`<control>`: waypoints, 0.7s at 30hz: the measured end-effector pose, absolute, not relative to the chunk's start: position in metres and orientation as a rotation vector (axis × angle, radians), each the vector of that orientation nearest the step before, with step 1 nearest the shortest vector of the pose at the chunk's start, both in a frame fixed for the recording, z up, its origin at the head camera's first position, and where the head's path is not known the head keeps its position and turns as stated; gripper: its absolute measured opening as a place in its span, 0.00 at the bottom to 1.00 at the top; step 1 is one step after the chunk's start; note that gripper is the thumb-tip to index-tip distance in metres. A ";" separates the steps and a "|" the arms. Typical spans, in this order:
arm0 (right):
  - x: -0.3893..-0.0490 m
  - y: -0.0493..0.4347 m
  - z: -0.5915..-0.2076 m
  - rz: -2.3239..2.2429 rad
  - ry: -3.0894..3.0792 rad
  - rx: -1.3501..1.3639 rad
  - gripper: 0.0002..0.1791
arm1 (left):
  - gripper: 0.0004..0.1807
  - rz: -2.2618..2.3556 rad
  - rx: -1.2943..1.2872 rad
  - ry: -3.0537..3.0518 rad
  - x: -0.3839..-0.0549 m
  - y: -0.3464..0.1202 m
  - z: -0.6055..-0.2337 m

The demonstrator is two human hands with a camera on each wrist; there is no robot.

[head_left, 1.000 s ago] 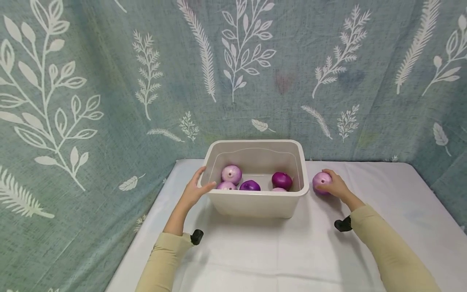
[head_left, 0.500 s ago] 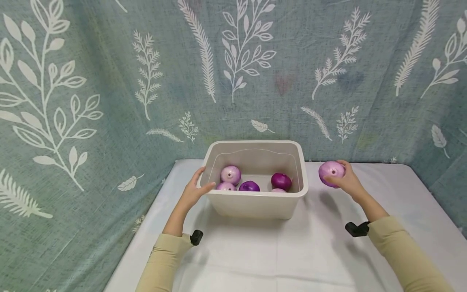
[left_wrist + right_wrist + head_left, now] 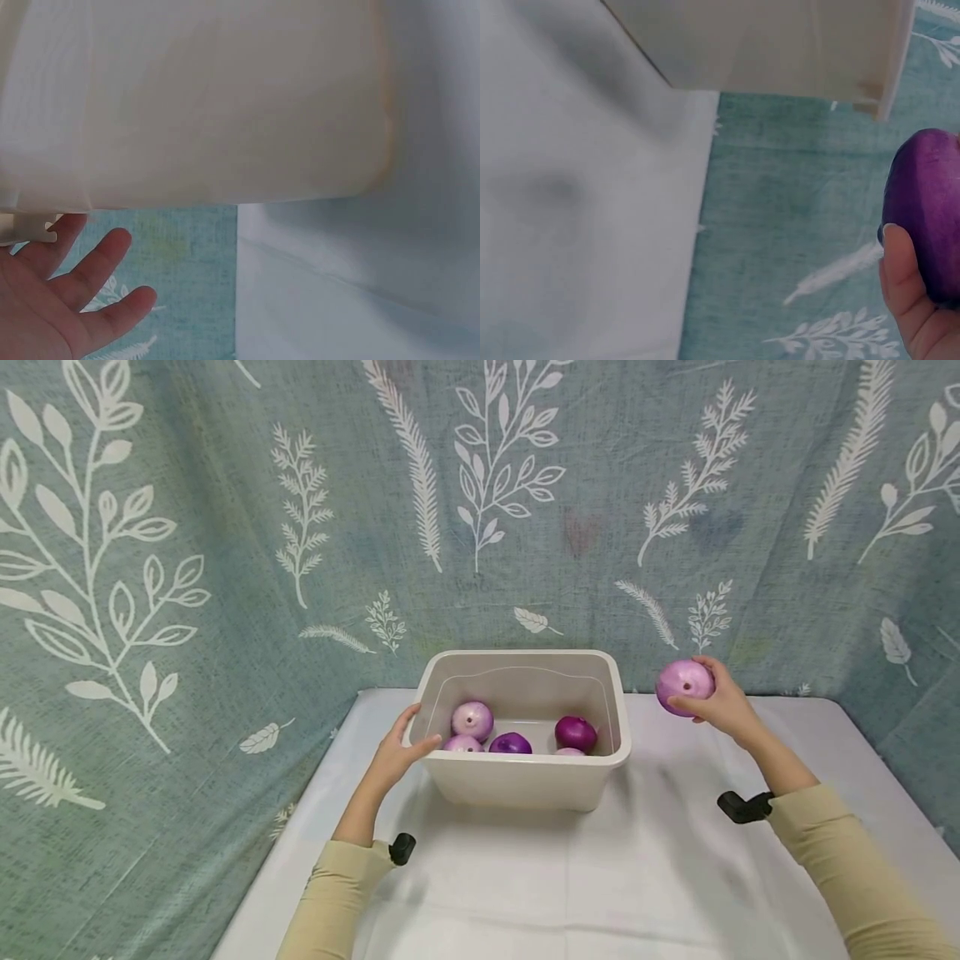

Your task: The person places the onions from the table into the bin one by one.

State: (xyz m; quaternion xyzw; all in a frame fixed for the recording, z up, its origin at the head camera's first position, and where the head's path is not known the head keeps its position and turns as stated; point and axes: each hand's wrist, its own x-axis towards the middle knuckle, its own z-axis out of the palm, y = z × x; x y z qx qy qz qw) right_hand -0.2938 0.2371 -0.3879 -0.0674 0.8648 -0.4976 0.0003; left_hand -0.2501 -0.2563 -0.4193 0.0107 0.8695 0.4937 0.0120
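Observation:
In the head view my right hand grips a light purple onion, lifted above the table to the right of the bin. The right wrist view shows this onion at its right edge, with a finger against its side. My left hand touches the left rim of a pale grey plastic bin, fingers spread around its front left corner. In the left wrist view the left-hand fingers look extended beside the rim. Several onions lie inside the bin, among them a pale one and a dark purple one.
The bin stands on a white-covered table, near its back edge. A blue-green curtain with white leaf prints hangs behind the table and along its sides. Another dark onion is partly hidden by the bin's front wall.
My right hand has raised the onion off the table, moving it up and slightly right. The left hand keeps its place at the bin's corner, and the onions inside have not moved.

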 end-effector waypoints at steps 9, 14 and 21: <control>-0.301 0.226 -0.354 -1.533 2.760 -0.320 0.48 | 0.42 1.544 0.036 2.719 -0.248 -0.256 -0.418; -0.305 0.216 -0.338 -1.492 2.809 -0.356 0.49 | 0.42 1.544 0.033 2.719 -0.248 -0.255 -0.419; -0.314 0.198 -0.319 -1.442 2.866 -0.378 0.49 | 0.43 1.537 0.032 2.722 -0.249 -0.256 -0.418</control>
